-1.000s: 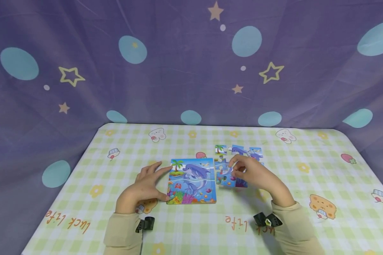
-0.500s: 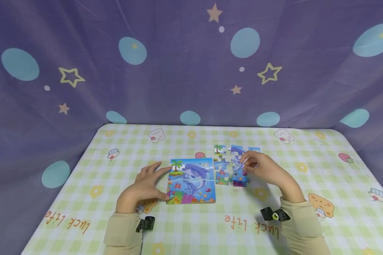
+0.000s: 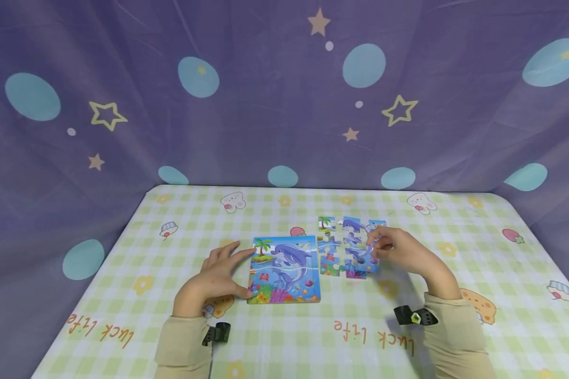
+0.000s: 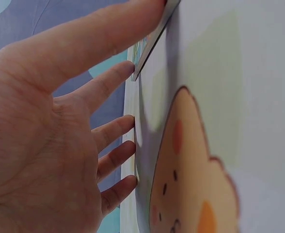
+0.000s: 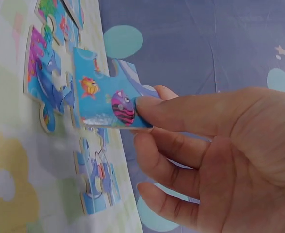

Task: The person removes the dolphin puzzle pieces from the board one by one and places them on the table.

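My left hand (image 3: pixel 220 271) rests at the left edge of a square dolphin picture board (image 3: pixel 284 269), thumb and index finger spread along that edge. The other fingers lie straight on the tablecloth, as the left wrist view (image 4: pixel 116 128) also has it. Between thumb and fingers, my right hand (image 3: pixel 400 251) pinches a blue jigsaw piece (image 5: pixel 106 102) printed with a striped purple fish and a small orange fish. The piece is tilted close over the right side of the loose jigsaw pieces (image 3: pixel 330 265), partly overlapping them in the head view.
Several matching pieces lie in loose columns right of the board, including a palm tree piece (image 3: pixel 326 223) at the top left and a piece (image 3: pixel 377 224) at the top right. A green checked tablecloth (image 3: pixel 275 342) covers the table. Behind it hangs a purple curtain (image 3: pixel 265 121).
My right hand has moved rightward with the jigsaw piece, from the left and middle columns to the right side of the pieces. My left hand has stayed at the board.
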### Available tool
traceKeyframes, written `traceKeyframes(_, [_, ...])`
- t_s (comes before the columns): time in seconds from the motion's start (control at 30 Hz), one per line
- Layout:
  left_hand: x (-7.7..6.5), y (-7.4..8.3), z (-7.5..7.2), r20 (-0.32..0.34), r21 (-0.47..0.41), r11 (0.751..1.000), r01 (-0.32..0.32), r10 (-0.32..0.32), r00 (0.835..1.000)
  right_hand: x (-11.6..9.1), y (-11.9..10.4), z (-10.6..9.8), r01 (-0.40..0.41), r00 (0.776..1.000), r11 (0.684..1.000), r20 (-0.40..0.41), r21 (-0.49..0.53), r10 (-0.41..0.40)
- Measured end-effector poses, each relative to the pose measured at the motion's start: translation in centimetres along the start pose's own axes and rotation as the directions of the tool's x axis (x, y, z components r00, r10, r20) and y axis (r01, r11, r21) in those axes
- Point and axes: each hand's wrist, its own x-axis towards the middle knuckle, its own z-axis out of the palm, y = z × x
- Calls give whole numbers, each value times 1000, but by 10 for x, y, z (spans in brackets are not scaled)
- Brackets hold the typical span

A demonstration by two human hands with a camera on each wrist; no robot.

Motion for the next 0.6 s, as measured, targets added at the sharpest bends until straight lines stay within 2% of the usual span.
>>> traceKeyframes(0.6, [1,-1,0,-5,9,1000,-16,16,1000,-7,22,-8,-106,992,994,58,-30,108])
